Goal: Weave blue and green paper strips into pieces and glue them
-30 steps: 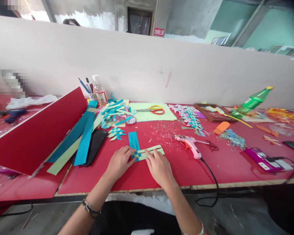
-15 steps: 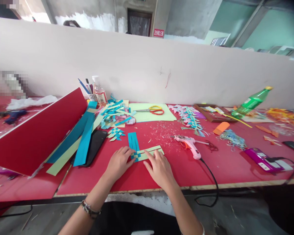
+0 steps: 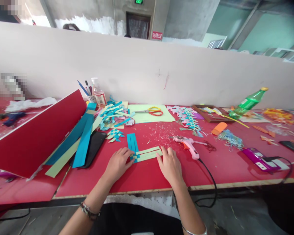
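Blue paper strips [image 3: 132, 142] and pale green paper strips [image 3: 149, 153] cross at a small checkered weave [image 3: 135, 157] on the red table. My left hand [image 3: 119, 163] is closed over the left side of this weave, thumb and fingertips pressing it. At the far right end of the green strips lies my right hand [image 3: 171, 164], its thumb and index finger apart and touching the paper. A dark slit shows between the two green strips. Just behind sits a finished-looking woven blue and green paper piece [image 3: 115, 134].
A pink glue gun [image 3: 187, 143] lies right of my right hand, its cord hanging over the edge. Scissors [image 3: 153, 111] rest on pale green sheets [image 3: 139, 117]. Left are long paper strips [image 3: 84, 143], a black phone [image 3: 95, 147] and a red board [image 3: 39, 133]. A green bottle [image 3: 251, 102] leans at right.
My right hand has moved right along the green strips to their end, uncovering more of them. The left hand stays on the weave. The camera view has shifted slightly.
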{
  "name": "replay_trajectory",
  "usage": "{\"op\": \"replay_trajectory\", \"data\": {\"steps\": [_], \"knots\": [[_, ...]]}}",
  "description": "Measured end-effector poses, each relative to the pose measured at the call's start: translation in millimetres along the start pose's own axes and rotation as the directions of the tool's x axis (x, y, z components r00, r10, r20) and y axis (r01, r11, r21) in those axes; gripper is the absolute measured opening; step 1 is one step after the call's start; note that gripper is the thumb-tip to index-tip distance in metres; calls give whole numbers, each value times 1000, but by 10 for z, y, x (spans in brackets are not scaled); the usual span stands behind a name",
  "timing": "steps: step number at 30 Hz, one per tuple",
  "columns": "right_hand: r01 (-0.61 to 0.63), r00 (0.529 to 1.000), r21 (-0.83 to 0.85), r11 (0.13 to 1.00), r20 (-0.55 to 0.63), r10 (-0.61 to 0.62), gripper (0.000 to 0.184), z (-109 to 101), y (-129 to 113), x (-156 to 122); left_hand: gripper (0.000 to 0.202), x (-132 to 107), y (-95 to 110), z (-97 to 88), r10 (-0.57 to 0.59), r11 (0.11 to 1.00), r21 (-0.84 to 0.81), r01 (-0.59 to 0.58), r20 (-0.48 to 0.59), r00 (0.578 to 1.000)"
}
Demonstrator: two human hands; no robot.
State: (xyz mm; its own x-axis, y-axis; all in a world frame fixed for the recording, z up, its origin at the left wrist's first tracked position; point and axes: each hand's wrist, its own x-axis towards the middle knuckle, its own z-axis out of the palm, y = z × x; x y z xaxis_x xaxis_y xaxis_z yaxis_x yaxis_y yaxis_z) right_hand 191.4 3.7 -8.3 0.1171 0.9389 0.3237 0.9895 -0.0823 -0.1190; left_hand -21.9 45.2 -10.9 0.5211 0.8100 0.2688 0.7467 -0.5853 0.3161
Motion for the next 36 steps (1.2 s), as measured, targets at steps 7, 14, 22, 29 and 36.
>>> {"op": "replay_trajectory", "data": {"steps": [7,14,22,29,36], "knots": [[-40,992,117,992,-113,53,42,50,-7,-55,22,3,-21,8,24,1000,-16,-24,-12,1000],[-86,993,407,909,-40,111,35,142,-56,-29,22,-4,-22,10,24,1000,9,-24,-15,1000],[-108,992,536,837,2,127,20,-33,1,7,19,13,36,-3,32,999,-43,-32,3,999],[11,998,748,663,32,-54,22,-227,-144,83,24,26,237,-26,3,997,74,-3,1,1000],[-39,947,975,220,106,-304,22,-391,-501,198,26,109,405,-44,-157,961,225,158,-21,987]]}}
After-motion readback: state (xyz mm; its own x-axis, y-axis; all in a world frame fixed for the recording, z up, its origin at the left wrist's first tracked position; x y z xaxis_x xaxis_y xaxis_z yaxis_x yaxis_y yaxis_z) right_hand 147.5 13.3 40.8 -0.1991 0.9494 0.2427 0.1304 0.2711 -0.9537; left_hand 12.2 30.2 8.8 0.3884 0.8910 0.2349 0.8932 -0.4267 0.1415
